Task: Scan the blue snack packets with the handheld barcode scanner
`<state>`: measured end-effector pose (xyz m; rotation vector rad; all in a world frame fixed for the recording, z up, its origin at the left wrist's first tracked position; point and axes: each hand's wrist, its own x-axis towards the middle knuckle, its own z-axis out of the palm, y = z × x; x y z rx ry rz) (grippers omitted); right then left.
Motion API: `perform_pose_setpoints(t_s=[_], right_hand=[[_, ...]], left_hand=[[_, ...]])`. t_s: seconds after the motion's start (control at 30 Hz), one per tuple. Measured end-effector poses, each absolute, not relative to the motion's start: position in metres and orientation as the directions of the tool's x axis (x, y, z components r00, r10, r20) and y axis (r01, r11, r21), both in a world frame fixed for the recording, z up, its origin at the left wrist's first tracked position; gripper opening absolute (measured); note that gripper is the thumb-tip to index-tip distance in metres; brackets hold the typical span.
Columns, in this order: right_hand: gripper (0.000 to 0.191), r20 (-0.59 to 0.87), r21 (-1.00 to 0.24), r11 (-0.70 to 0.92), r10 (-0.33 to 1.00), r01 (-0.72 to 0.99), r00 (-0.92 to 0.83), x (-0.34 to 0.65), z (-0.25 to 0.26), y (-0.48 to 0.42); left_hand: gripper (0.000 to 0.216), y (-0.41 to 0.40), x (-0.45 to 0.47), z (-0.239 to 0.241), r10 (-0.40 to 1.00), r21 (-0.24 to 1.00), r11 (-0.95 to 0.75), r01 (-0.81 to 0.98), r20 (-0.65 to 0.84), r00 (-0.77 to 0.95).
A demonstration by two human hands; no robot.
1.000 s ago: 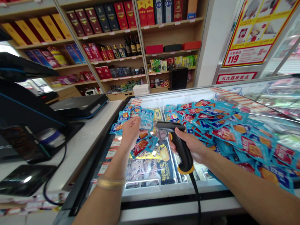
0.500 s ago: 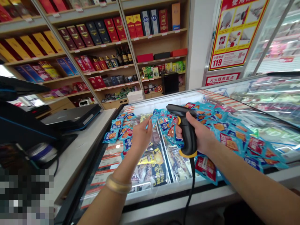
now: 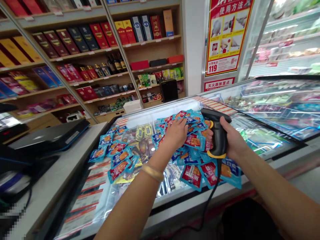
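In my right hand (image 3: 233,138) is a black barcode scanner (image 3: 220,138) with yellow trim, gripped by its handle; its cable hangs down over the freezer's front edge. My left hand (image 3: 177,131), with a gold-coloured bangle on the wrist, rests on a pile of small blue snack packets (image 3: 195,140). Its fingers reach forward over the packets, apart from one another; the palm side is hidden. To the left, a smaller group of the same packets (image 3: 120,156) lies on the glass lid. Several packets at the near edge show red fronts.
The glass-topped freezer (image 3: 160,201) holds yellow and dark packages under its lid. A grey counter (image 3: 62,170) with a black flat device (image 3: 52,133) stands at left. Behind are shelves of boxes and bottles (image 3: 116,63), a white box (image 3: 132,106) and a red poster (image 3: 228,36).
My left hand has moved right and forward from beside the pile onto it, its fingers opening out. The scanner has shifted right. More packets lie in the left group. The view has turned right.
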<state>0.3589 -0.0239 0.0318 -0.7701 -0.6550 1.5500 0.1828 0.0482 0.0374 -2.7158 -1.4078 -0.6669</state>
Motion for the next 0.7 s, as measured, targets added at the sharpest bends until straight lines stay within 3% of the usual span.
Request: perform_pose_setpoints(t_s=[0.23, 0.4, 0.53, 0.7], right_hand=[[0.044, -0.141, -0.802, -0.155, 0.988, -0.577, -0.069, 0.348, 0.039, -0.023], [0.039, -0.057, -0.809, -0.145, 0.984, -0.569, -0.169, 0.312, 0.049, -0.021], [0.04, -0.023, -0.819, -0.209, 0.943, -0.535, -0.333, 0.261, 0.051, -0.016], [0.042, -0.086, -0.825, -0.326, 0.88, -0.462, -0.467, 0.202, 0.041, -0.007]], left_hand=[[0.047, 0.042, 0.136, 0.046, 0.8, 0.307, -0.549, 0.777, 0.461, 0.383], [0.051, 0.039, 0.048, 0.044, 0.835, 0.374, -0.41, 0.832, 0.52, 0.178], [0.051, 0.029, -0.024, 0.031, 0.916, 0.451, -0.131, 0.883, 0.396, -0.066], [0.058, 0.01, -0.064, 0.015, 0.975, 0.342, 0.019, 0.939, 0.2, -0.093]])
